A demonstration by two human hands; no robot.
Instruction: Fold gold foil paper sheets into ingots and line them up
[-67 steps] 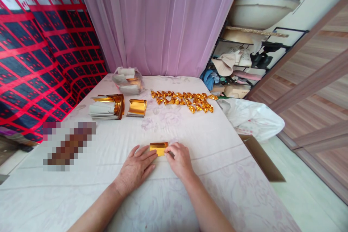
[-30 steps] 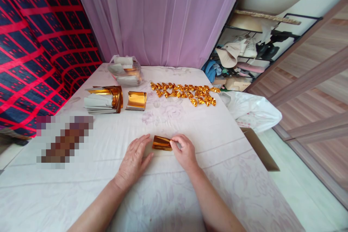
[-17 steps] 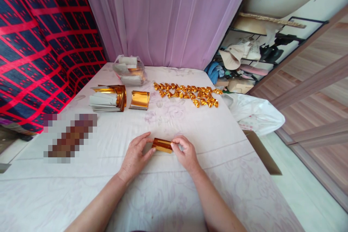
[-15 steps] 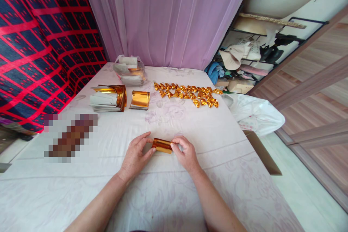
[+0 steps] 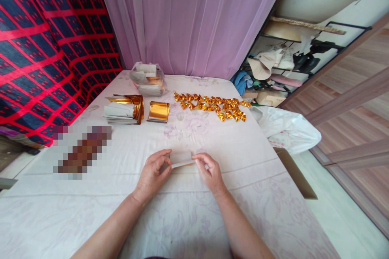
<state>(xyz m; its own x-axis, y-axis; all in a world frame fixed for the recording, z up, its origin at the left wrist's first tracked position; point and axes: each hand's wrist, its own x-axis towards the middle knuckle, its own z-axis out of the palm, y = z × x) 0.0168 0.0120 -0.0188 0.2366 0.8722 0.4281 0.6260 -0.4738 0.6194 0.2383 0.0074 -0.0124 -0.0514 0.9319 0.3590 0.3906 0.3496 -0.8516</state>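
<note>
My left hand (image 5: 153, 174) and my right hand (image 5: 209, 171) pinch the two ends of one small folded paper (image 5: 181, 158) just above the white cloth-covered table (image 5: 249, 194). Its pale back side faces me, so no gold shows. Further back lie several folded gold pieces (image 5: 212, 106) in rows, a short stack of gold sheets (image 5: 158, 111) and a bigger stack of gold and white sheets (image 5: 123, 109).
A clear plastic bag of paper (image 5: 148, 79) sits at the table's far end before a purple curtain. A white plastic bag (image 5: 287, 129) and a cardboard piece (image 5: 293, 174) hang off the right edge. A blurred patch (image 5: 82, 151) lies left. A cluttered shelf stands at right.
The paper was flat and gold under both hands, then rolled up between my fingertips. It has since turned so its pale side shows. My hands stay in the same spot.
</note>
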